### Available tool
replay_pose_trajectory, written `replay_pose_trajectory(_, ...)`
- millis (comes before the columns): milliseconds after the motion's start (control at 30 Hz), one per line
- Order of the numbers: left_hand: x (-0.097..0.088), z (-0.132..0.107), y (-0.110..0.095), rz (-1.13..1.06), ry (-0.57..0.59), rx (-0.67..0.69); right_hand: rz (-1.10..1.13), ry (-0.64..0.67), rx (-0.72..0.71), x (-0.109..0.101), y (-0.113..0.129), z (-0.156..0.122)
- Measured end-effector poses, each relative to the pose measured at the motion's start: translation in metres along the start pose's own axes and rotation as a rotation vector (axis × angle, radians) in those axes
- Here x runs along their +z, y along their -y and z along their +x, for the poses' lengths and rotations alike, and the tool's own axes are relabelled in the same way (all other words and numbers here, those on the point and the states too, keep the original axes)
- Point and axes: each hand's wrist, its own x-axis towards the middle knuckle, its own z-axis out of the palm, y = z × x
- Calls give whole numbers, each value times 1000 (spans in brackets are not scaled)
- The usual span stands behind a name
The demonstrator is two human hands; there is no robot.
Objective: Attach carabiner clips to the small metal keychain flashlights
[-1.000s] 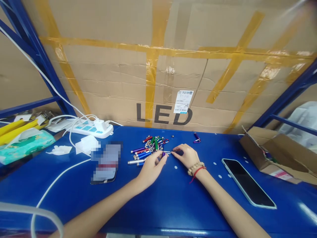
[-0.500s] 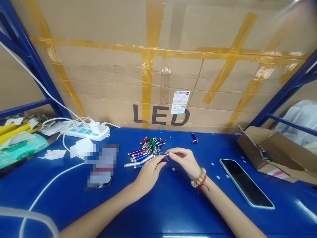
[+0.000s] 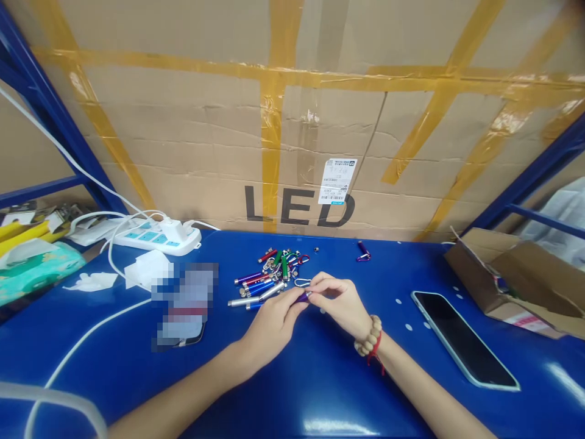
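Observation:
Between my hands is a small purple keychain flashlight, mostly hidden by fingers. My left hand is closed around its body, thumb along the near side. At the flashlight's right end, the thumb and fingertips of my right hand pinch together. A silver carabiner clip shows just beyond the fingertips; whether it is joined to this flashlight is hidden. Just past my left hand lies a pile of similar flashlights in blue, silver, green and red, some with clips.
A purple flashlight with clip lies apart at the back. To the right are a phone, an open cardboard box and several small pale discs. A power strip, cables and tissue occupy the left. A large carton stands behind.
My right fingertips have shifted from near the silver clip down to the end of the purple flashlight. My left hand keeps its grip. The view has tilted slightly.

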Motion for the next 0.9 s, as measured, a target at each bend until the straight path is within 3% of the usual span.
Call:
replay_pose_trajectory(200, 2, -4, 0, 174, 6, -37, -62, -1, 25, 3, 2, -4)
replay_pose_trajectory(467, 0, -3, 0, 308, -44, 30, -61, -73, 134, 11, 7, -6)
replay_pose_trajectory(600, -2, -2, -5, 211, -30, -35, -79, -108, 133, 13, 6, -6)
replay_pose_trajectory(800, -1, 0, -12, 22, 76, -213, -238, -28, 62, 3, 7, -3)
replay_pose_trajectory(900, 2, -1, -10, -101, 98, -239, -277, -1, 46, 0, 9, -3)
